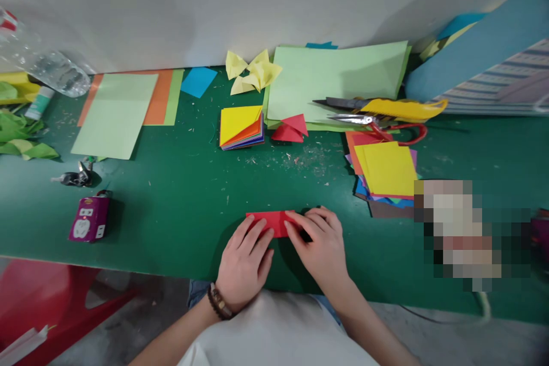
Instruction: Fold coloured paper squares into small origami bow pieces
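A narrow folded strip of red paper (pixel 278 219) lies on the green table near its front edge. My left hand (pixel 245 263) rests on the strip's left part, its fingers stretched out and slightly apart. At the right end, my right hand (pixel 321 247) pinches the paper between thumb and forefinger, the other fingers curled. Beyond the hands sit two folded red paper pieces (pixel 291 128) and a stack of coloured squares (pixel 241 126) with yellow on top. More coloured squares (pixel 386 168) are fanned out to the right.
Scissors with red handles (pixel 401 127) and a yellow-handled cutting tool (pixel 386 107) lie across pale green sheets (pixel 334 80). Keys (pixel 79 176), a purple socket block (pixel 89 218) and a plastic bottle (pixel 58 71) are at left. A blurred-out object (pixel 458 229) is at right.
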Available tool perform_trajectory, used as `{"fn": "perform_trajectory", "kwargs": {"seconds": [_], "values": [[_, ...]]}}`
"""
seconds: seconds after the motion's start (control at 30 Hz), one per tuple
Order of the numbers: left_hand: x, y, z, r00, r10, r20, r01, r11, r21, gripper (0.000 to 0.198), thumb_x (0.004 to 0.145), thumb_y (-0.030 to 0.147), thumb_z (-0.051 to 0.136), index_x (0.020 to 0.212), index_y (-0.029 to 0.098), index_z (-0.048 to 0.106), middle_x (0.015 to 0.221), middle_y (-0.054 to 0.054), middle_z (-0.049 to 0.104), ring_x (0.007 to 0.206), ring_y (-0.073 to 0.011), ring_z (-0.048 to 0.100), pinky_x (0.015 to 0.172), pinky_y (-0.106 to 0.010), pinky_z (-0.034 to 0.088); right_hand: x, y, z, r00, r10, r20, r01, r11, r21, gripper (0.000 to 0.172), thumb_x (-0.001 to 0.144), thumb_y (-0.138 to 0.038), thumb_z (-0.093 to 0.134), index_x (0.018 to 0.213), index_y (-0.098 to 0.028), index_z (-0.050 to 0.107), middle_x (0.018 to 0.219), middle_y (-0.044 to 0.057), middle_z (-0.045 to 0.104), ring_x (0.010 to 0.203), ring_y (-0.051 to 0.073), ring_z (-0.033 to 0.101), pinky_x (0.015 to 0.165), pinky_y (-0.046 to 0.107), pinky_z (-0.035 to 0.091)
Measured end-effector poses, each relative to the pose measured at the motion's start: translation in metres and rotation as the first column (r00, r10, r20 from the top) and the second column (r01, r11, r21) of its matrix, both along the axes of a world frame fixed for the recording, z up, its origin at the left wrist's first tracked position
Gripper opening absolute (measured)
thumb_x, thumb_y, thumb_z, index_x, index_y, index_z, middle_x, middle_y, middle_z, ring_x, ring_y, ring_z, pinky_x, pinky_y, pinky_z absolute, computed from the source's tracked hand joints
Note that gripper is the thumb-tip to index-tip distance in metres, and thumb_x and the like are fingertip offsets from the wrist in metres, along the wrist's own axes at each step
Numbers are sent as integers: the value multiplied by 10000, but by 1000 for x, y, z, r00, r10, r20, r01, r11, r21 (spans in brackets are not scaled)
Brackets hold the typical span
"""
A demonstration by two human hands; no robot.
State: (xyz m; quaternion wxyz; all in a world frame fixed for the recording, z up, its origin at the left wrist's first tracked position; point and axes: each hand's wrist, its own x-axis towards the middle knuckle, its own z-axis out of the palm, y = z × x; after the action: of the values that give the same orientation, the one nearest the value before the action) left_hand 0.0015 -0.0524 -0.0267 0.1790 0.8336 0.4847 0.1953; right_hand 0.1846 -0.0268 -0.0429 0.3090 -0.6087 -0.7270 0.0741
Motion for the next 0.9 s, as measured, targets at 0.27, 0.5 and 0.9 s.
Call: {"fn": "perform_trajectory", "kwargs": {"seconds": [0.27,0.5,0.9], "values": [[1,0,1,1000,11,3,-11,1000,4,356,906,185,515,1256,147,565,1334,-90,551,1337,-279,386,1082,-467,428,0,0,-1,1000,-5,-22,5,1000,-18,153,869,-250,598,958,-184,703,762,47,666,883,205,528,965,434,403],[2,3,1,999,19,-26,-19,1000,20,314,908,207,519,1207,147,595,1307,-90,570,1288,-285,432,1042,-460,454,0,0,0,999,-21,-30,20,999,-26,145,875,-253,592,939,-186,703,765,49,671,875,207,528,948,435,419],[4,4,6,987,22,-161,-22,1000,3,329,915,289,514,1215,177,588,1402,-82,503,1283,-297,425,991,-460,463,0,2,-1,999,-23,-37,22,999,-38,147,870,-248,597,949,-188,705,732,38,660,867,207,526,937,430,429]]}}
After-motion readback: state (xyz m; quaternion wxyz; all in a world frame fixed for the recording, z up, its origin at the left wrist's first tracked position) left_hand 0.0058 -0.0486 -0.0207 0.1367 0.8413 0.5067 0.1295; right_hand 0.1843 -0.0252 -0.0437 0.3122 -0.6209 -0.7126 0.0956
